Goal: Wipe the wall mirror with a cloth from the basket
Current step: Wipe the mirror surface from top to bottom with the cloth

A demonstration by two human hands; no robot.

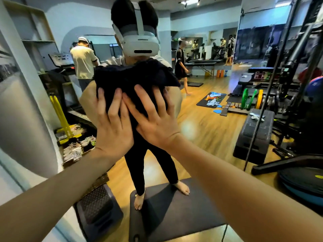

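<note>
Up close, both hands are pressing flat, fingers straight and spread: the left hand (113, 126) and the right hand (155, 119) are lying side by side on a dark cloth (132, 79), holding it against the wall mirror (201, 119). Around the cloth, the glass is reflecting a barefoot person standing on a black mat (167, 212), with gym equipment behind.

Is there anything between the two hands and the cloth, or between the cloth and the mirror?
Nothing visible. The left hand and the right hand lie flat, fingers spread, directly on the dark cloth, and press it against the mirror. No object shows between cloth and glass.
</note>
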